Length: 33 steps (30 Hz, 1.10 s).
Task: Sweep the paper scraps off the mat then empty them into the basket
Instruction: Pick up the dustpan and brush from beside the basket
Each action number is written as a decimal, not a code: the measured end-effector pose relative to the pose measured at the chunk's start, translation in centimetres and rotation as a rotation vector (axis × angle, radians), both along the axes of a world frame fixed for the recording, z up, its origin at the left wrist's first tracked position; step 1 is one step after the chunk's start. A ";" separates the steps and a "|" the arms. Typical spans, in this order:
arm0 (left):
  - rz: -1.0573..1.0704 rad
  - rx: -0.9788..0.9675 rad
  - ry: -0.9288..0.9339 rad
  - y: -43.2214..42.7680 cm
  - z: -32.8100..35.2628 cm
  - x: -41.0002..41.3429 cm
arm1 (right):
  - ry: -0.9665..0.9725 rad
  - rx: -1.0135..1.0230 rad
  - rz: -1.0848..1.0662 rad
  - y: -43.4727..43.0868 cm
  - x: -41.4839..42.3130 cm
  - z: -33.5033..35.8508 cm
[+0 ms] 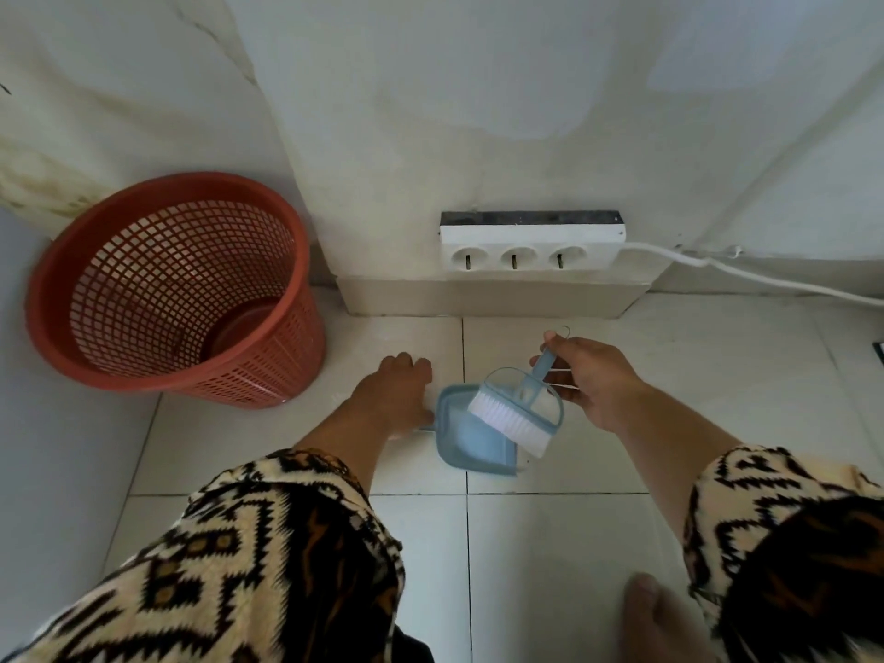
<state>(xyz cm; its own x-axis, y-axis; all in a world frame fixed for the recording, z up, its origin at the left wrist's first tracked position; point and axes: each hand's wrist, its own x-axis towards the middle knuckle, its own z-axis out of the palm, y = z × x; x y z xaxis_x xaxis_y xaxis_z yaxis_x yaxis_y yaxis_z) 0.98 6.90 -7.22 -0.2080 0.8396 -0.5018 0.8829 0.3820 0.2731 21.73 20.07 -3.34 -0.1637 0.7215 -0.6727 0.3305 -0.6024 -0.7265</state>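
basket [177, 289]: red mesh, on the floor [550, 543] by the wall, looks empty, no scraps visible in it
dustpan [466, 435]: blue, flat on floor, right of basket and near it, pan looks bare
brush [509, 416]: white bristles resting over dustpan, right of basket
left hand [397, 392]: at dustpan handle between basket and pan, grip hidden, cannot tell if closed
right hand [591, 382]: grip pinched around brush handle, far side of dustpan from basket
mat, scraps: neither in view
power strip [531, 246]: on wall, right of basket
progress: judgement, either tools just being picked up or everything finished; cannot tell which
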 end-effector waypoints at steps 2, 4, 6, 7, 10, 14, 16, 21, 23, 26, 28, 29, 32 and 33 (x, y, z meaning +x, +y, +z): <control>-0.096 -0.106 0.019 -0.3 -0.7 1.0 | -0.013 -0.006 0.002 0.1 -0.2 0.1; -0.112 -0.139 0.046 -0.5 -1.8 1.9 | 0.002 -0.030 -0.029 0.3 -0.2 0.0; -0.040 -0.144 0.000 -0.6 -2.6 2.1 | 0.072 -0.075 -0.087 0.4 0.1 -0.2; -0.016 -0.175 -0.022 -0.6 -2.8 1.9 | 0.123 -0.106 -0.115 0.5 0.3 -0.2; 0.062 -0.252 -0.123 -0.7 -2.6 0.9 | 0.335 -0.211 -0.166 0.4 1.0 -0.2; 0.362 -0.225 -0.428 -2.3 -1.6 0.4 | 0.465 -0.385 -0.210 -0.8 1.2 -0.5; 0.510 -0.221 -0.566 -3.7 -0.7 1.3 | 0.520 -0.494 -0.235 -2.1 1.1 -0.5; 0.547 -0.102 -0.625 -6.1 3.4 3.7 | 0.631 -0.698 -0.248 -5.6 0.3 3.6; 0.532 -0.029 -0.594 -7.5 6.1 4.6 | 0.670 -0.755 -0.231 -7.1 -0.2 6.5; 0.587 0.028 -0.599 -10.7 11.8 5.9 | 0.742 -0.846 -0.168 -9.3 -0.6 12.5; 0.669 0.030 -0.572 -12.9 16.3 6.3 | 0.711 -0.834 -0.065 -10.6 -0.8 17.6; 0.701 0.020 -0.564 -13.9 18.8 6.5 | 0.694 -0.818 -0.017 -11.2 -0.9 20.5; 0.765 0.022 -0.587 -16.1 27.5 6.9 | 0.672 -0.798 0.039 -12.6 -1.2 29.0; 0.780 0.034 -0.592 -16.6 30.5 6.9 | 0.673 -0.789 0.060 -13.0 -1.5 32.0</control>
<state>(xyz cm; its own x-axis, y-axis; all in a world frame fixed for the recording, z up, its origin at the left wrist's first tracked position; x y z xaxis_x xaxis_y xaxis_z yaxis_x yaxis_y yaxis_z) 7.86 -9.68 23.33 -0.4334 0.5890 -0.6821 0.1023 0.7841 0.6121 20.22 7.06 28.69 -0.7017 0.0944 -0.7062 0.0477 -0.9827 -0.1787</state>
